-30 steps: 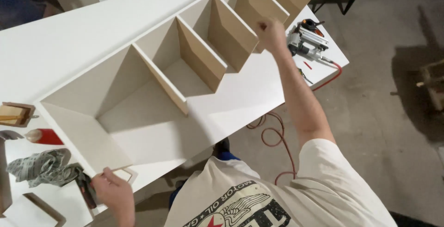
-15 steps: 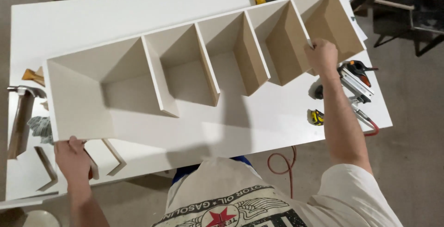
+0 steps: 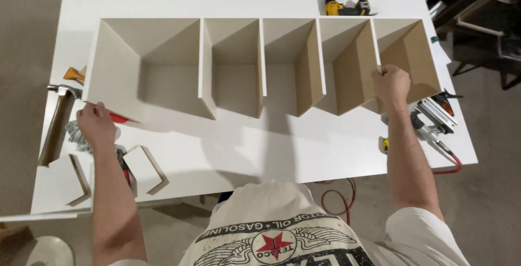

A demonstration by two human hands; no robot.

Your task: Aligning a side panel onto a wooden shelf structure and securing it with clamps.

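A long white shelf unit (image 3: 228,141) with several open compartments lies on its back on a white worktable (image 3: 76,11). My left hand (image 3: 95,125) grips the unit's near left corner. My right hand (image 3: 392,84) holds the front edge of a divider between the two rightmost compartments. Both arms are stretched out over the unit's near side panel.
A yellow drill (image 3: 344,8) lies at the table's far edge. A nail gun (image 3: 431,117) with a red hose (image 3: 339,201) sits at the right. At the left are a hammer (image 3: 57,119), a grey rag (image 3: 76,136), a small clamp (image 3: 75,74) and wooden corner pieces (image 3: 146,168).
My view has swung to face the unit squarely. My left hand has moved up from the table's edge to the unit's left corner. My right hand stays on the right end.
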